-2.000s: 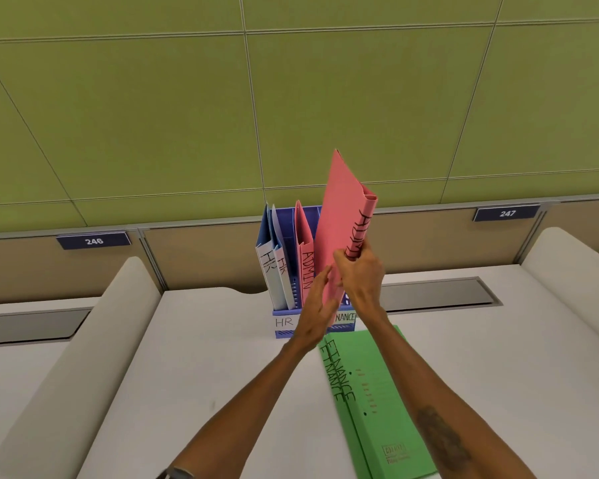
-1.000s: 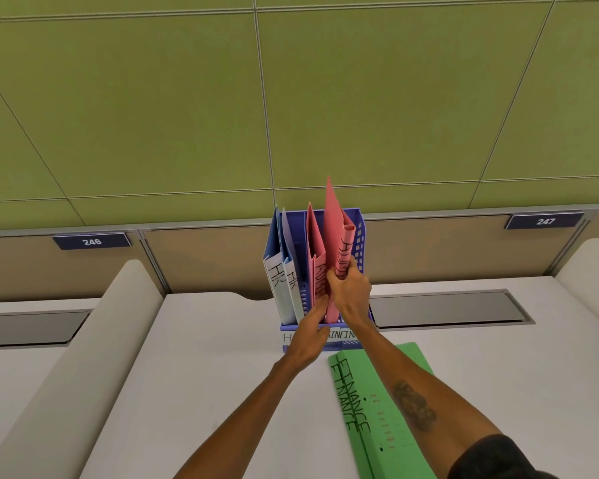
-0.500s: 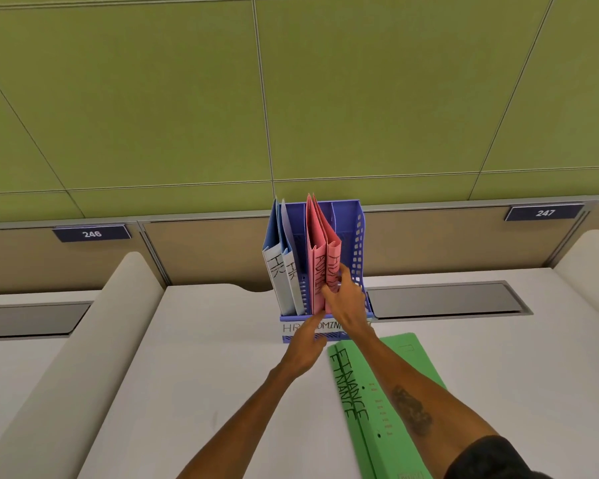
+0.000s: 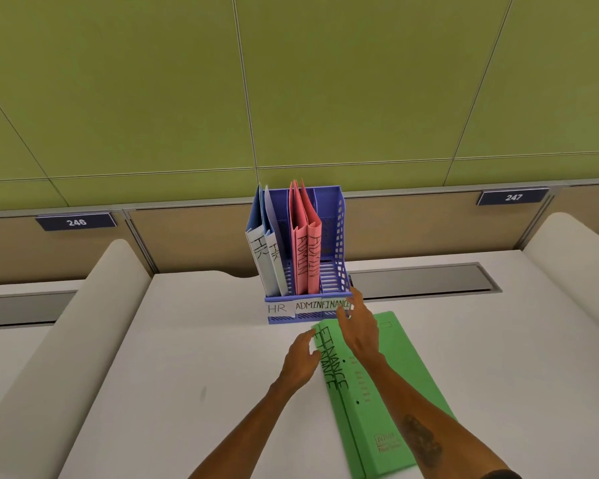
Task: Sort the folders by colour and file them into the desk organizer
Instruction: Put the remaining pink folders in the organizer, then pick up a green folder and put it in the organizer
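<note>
Organizer (image 4: 339,236), blue plastic, upright at 12 o'clock on the far edge of the desk (image 4: 187,375). Three slots open toward the viewer, with paper labels (image 4: 307,305) along the front lip reading HR, ADMIN, FINANCE.

In the slot on its 9 o'clock side, two blue folders (image 4: 260,243), upright and leaning slightly left, "HR" handwritten on the white spines. In the middle slot, two pink folders (image 4: 300,250), upright and touching, "ADMIN" on each spine. In the slot on its 3 o'clock side, slatted floor in plain view.

Green folders (image 4: 388,392) flat on the desk at 6 o'clock of the organizer, just beside its front, long side running toward 5 o'clock. "FINANCE" written twice along the spine edge, seemingly two folders stacked.

Left hand (image 4: 300,363) at the 9 o'clock side of the green folders' far corner, fingers loosely curved and released, gripping nothing; contact with the spine edge unclear. Right hand (image 4: 358,331) over the far end of the green folders, fingers straight, spread and released, tips toward 12 o'clock near the FINANCE label; contact with it unclear. Bare forearms (image 4: 242,433) entering from 6 o'clock, dark tattoo (image 4: 422,440) on the right one.

White rounded dividers (image 4: 66,340) flanking the desk at 9 and 3 o'clock. Grey recessed strip (image 4: 422,280) at the organizer's 3 o'clock. Behind, a tan panel (image 4: 187,236) with plate 246 (image 4: 76,222) at 10 o'clock and plate 247 (image 4: 512,197) at 2 o'clock. Green wall (image 4: 360,81) above.
</note>
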The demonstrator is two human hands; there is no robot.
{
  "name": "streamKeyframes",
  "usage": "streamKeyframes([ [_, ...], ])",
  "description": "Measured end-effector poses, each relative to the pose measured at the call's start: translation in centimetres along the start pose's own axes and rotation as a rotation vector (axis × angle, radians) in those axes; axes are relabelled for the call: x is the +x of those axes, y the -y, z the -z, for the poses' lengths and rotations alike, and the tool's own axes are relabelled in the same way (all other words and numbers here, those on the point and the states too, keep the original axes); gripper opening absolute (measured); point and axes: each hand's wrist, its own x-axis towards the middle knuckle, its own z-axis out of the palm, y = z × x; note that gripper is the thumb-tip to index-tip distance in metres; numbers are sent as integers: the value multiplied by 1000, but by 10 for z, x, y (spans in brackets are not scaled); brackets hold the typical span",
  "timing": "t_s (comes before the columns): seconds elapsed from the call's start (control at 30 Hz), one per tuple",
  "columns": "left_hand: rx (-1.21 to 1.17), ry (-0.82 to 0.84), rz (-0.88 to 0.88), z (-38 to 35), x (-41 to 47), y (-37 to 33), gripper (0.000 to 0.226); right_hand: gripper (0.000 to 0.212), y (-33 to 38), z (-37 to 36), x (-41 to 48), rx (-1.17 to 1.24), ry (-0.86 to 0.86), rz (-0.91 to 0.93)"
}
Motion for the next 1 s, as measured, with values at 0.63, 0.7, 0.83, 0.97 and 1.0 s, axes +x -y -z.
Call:
streamKeyframes([
  [0.63, 61, 26, 148, -87, -54, -1, 43, 54, -135, 77, -63, -329, 160, -568],
  [0.7, 47, 11, 164, -90, -55, -3, 42, 54, -136, 80, -64, -320, 148, -579],
  [0.83, -81, -12, 223, -94, -56, -5, 39, 53, -140, 84, -67, -347, 168, -573],
  [0.97, -260, -52, 307, -94, -51, -10, 33, 51, -138, 85, -69, -362, 200, -543],
  [1.0, -291, -60, 326, -94, -50, -12, 32, 50, -137, 85, -69, -362, 207, -540],
])
